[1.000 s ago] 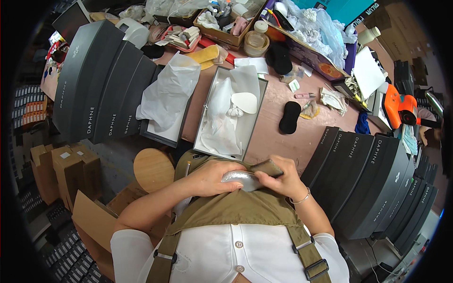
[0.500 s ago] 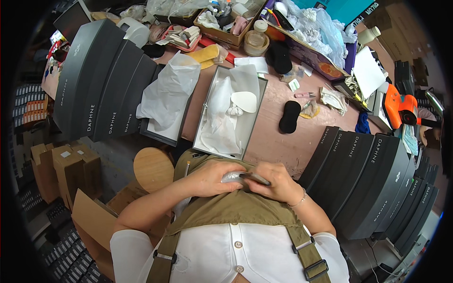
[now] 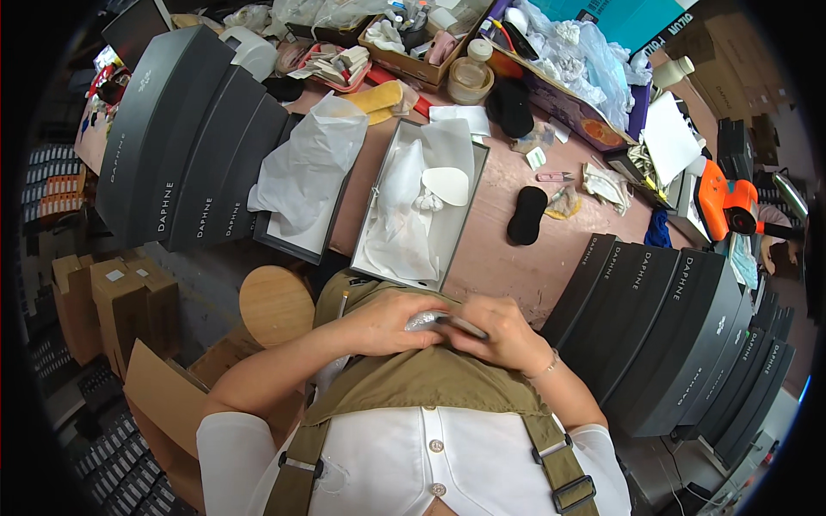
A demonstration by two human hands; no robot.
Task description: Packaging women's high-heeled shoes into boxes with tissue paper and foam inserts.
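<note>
Silvery piece [image 3: 422, 321]: six o'clock of open box [image 3: 465, 220] | left hand [image 3: 387, 322]: curled round it | right hand [image 3: 496, 334]: pinching dark flat piece [image 3: 467, 327] | likely light, slick; grip by sides

My left forearm [image 3: 284, 365] and right forearm [image 3: 571, 391] angle inward. My left hand [image 3: 391, 323] is curled in a grip, thumb [image 3: 425, 336] pointing right. My right hand [image 3: 497, 332] is clenched, its back facing up. The 2 hands are side by side.

A jar [image 3: 470, 79] stands just left of the purple box [image 3: 575, 110], a brown carton [image 3: 403, 63] farther left; below the box lie pink snips [image 3: 555, 177]; an orange tool [image 3: 713, 199] sits to its lower right.
</note>
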